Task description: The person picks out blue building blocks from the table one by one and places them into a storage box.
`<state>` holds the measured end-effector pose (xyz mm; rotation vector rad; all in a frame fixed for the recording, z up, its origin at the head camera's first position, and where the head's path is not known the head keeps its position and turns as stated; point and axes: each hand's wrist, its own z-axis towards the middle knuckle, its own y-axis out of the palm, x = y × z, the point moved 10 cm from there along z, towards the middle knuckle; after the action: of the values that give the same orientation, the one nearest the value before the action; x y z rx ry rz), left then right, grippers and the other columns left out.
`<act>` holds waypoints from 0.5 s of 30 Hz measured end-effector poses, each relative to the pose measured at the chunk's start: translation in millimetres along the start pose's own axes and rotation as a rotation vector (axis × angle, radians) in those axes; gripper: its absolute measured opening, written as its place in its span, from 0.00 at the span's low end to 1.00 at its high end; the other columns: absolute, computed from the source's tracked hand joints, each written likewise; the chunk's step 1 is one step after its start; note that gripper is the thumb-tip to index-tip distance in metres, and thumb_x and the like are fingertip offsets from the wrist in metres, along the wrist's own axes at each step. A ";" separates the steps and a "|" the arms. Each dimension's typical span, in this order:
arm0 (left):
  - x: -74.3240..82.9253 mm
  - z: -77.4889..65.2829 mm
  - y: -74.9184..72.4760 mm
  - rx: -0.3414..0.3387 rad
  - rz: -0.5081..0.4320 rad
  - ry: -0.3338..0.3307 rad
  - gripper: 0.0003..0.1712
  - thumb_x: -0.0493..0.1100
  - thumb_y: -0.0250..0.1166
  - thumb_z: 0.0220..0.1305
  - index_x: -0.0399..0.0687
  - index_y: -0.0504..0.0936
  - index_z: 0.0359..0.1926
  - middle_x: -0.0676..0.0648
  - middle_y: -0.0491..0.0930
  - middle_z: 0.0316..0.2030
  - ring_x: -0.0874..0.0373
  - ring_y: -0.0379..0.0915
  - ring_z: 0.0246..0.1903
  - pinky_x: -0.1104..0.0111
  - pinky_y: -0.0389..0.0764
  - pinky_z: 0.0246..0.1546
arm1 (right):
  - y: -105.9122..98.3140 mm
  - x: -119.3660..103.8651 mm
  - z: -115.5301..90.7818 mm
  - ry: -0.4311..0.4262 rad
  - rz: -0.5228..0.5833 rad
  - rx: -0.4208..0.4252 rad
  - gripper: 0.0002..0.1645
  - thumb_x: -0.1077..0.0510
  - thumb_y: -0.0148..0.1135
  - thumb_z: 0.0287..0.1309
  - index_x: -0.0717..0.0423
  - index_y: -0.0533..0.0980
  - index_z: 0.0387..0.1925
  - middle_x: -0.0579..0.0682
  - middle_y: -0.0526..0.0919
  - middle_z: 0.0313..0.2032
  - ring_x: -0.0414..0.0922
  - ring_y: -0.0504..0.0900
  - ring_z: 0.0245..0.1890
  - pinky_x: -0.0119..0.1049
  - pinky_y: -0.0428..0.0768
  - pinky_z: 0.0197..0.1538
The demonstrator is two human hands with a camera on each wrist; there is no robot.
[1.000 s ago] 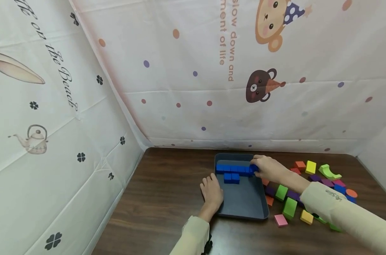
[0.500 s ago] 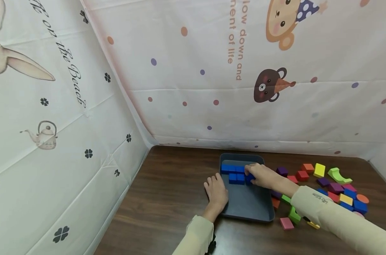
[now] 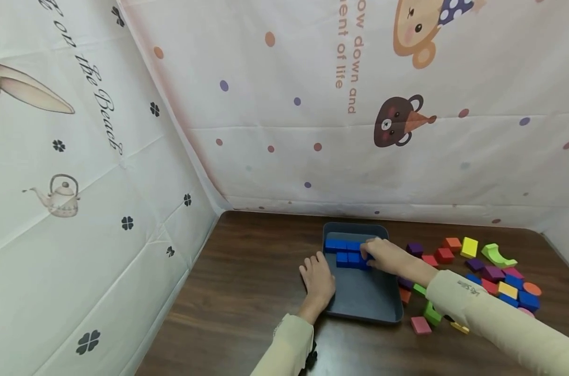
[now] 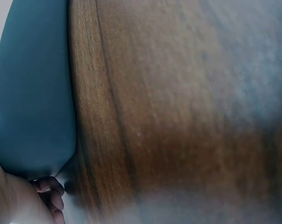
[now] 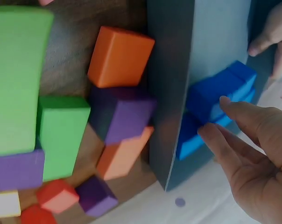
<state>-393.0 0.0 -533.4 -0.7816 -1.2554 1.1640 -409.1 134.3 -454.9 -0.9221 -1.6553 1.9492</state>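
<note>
A dark grey tray (image 3: 361,300) stands on the wooden table. My left hand (image 3: 319,282) holds its left side, a digit over the rim and other fingers outside; the left wrist view shows the tray's outer wall (image 4: 36,93). Inside, blue blocks (image 3: 337,245) form a row along the far part, with a shorter row in front. My right hand (image 3: 383,256) reaches over the right side and pinches a blue block (image 5: 201,100) between thumb and finger, at the right end of the front row. The hand partly covers the back row's right end.
Loose coloured blocks lie right of the tray, among them a green arch (image 3: 498,256), a pink block (image 3: 420,326) and a yellow block (image 3: 469,247). An orange block (image 5: 120,56) and a purple block (image 5: 122,112) sit close to the tray wall. A printed cloth (image 3: 265,172) hangs behind.
My right hand has come from the back row's right end toward the front row with a blue block, closing the gap to its neighbours. My left hand has stayed on the tray.
</note>
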 end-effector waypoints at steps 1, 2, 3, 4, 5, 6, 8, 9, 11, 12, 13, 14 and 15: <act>-0.3 0.3 -1.0 0.002 -0.008 0.001 0.26 0.43 0.76 0.57 0.44 0.72 0.52 0.43 0.79 0.41 0.48 0.69 0.43 0.58 0.63 0.43 | -4.4 1.8 -1.2 0.004 -0.001 0.002 0.09 0.68 0.74 0.54 0.56 0.79 0.32 0.51 0.83 0.32 0.40 0.80 0.29 0.33 0.81 0.30; -0.9 0.5 -1.9 0.001 -0.014 0.001 0.26 0.43 0.75 0.57 0.44 0.72 0.52 0.43 0.79 0.42 0.48 0.69 0.43 0.58 0.64 0.43 | -9.7 4.0 -2.7 0.007 0.000 0.006 0.09 0.68 0.73 0.54 0.57 0.80 0.32 0.52 0.83 0.33 0.40 0.81 0.29 0.33 0.81 0.30; -1.4 0.6 -3.5 0.003 -0.016 0.002 0.26 0.43 0.75 0.57 0.43 0.72 0.52 0.43 0.79 0.42 0.47 0.69 0.43 0.57 0.64 0.43 | -15.1 7.7 -4.4 0.017 0.000 0.007 0.08 0.68 0.72 0.55 0.57 0.80 0.33 0.52 0.83 0.33 0.40 0.81 0.29 0.33 0.81 0.30; -2.1 0.9 -4.9 0.003 -0.018 0.001 0.26 0.43 0.75 0.58 0.43 0.72 0.52 0.43 0.80 0.42 0.47 0.69 0.43 0.57 0.65 0.43 | -21.1 11.9 -6.6 0.027 0.000 0.011 0.07 0.69 0.71 0.56 0.57 0.81 0.34 0.52 0.83 0.33 0.40 0.81 0.29 0.33 0.81 0.30; -2.7 1.0 -6.1 0.004 -0.022 0.002 0.26 0.42 0.75 0.57 0.43 0.72 0.52 0.43 0.79 0.42 0.47 0.69 0.43 0.57 0.65 0.43 | -27.6 16.7 -9.4 0.039 0.003 0.017 0.06 0.69 0.70 0.57 0.58 0.81 0.34 0.52 0.83 0.33 0.40 0.81 0.29 0.33 0.81 0.30; -3.4 1.3 -7.1 -0.001 -0.028 0.003 0.26 0.42 0.75 0.58 0.42 0.72 0.53 0.42 0.79 0.42 0.46 0.69 0.43 0.57 0.65 0.43 | -34.2 22.6 -12.5 0.055 0.007 0.024 0.05 0.69 0.69 0.58 0.58 0.81 0.34 0.52 0.83 0.33 0.40 0.81 0.29 0.34 0.82 0.30; -5.3 2.2 -8.7 -0.004 -0.040 0.003 0.26 0.41 0.74 0.59 0.42 0.72 0.53 0.41 0.79 0.42 0.45 0.69 0.44 0.56 0.65 0.43 | -47.3 35.3 -19.8 0.081 0.011 0.041 0.05 0.70 0.67 0.59 0.59 0.82 0.35 0.52 0.84 0.33 0.40 0.82 0.29 0.36 0.83 0.32; -6.3 2.9 -9.3 -0.005 -0.051 0.002 0.25 0.40 0.73 0.59 0.41 0.72 0.53 0.41 0.79 0.42 0.45 0.69 0.43 0.56 0.65 0.43 | -53.1 42.7 -23.9 0.095 0.008 0.050 0.05 0.70 0.67 0.59 0.59 0.82 0.35 0.52 0.84 0.33 0.40 0.82 0.29 0.37 0.84 0.33; -8.8 4.1 -9.5 -0.007 -0.068 -0.002 0.24 0.39 0.73 0.59 0.41 0.72 0.53 0.41 0.79 0.42 0.45 0.69 0.43 0.56 0.64 0.43 | -63.9 56.4 -33.7 0.110 0.000 0.067 0.06 0.71 0.66 0.58 0.60 0.83 0.35 0.53 0.85 0.33 0.42 0.82 0.30 0.41 0.85 0.34; -9.9 4.6 -9.4 -0.008 -0.073 -0.004 0.24 0.39 0.72 0.59 0.41 0.72 0.53 0.41 0.79 0.42 0.44 0.69 0.43 0.56 0.64 0.43 | -68.2 63.5 -39.0 0.119 -0.008 0.072 0.06 0.71 0.66 0.58 0.60 0.83 0.35 0.53 0.86 0.33 0.43 0.83 0.30 0.42 0.85 0.35; -11.2 5.3 -9.3 -0.007 -0.075 -0.007 0.25 0.39 0.73 0.59 0.41 0.72 0.53 0.41 0.79 0.42 0.44 0.69 0.43 0.55 0.64 0.43 | -71.5 70.4 -44.7 0.129 -0.016 0.072 0.06 0.71 0.66 0.58 0.61 0.83 0.35 0.53 0.86 0.33 0.43 0.83 0.30 0.43 0.85 0.35; -12.1 5.8 -9.6 -0.003 -0.081 -0.007 0.25 0.38 0.73 0.59 0.40 0.72 0.53 0.40 0.79 0.42 0.44 0.69 0.43 0.55 0.64 0.43 | -74.0 77.4 -50.5 0.143 -0.020 0.069 0.06 0.71 0.66 0.57 0.61 0.83 0.35 0.53 0.86 0.33 0.43 0.83 0.30 0.43 0.85 0.35; -12.9 6.2 -10.0 0.002 -0.086 -0.007 0.25 0.38 0.73 0.59 0.40 0.72 0.53 0.40 0.79 0.42 0.44 0.69 0.43 0.55 0.64 0.43 | -75.6 83.8 -56.2 0.152 -0.027 0.065 0.06 0.70 0.66 0.57 0.61 0.83 0.35 0.52 0.86 0.33 0.42 0.83 0.30 0.44 0.85 0.35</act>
<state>-395.7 -15.9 -526.7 -0.7157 -1.2818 1.0990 -434.4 246.6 -403.3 -0.9923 -1.5032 1.8547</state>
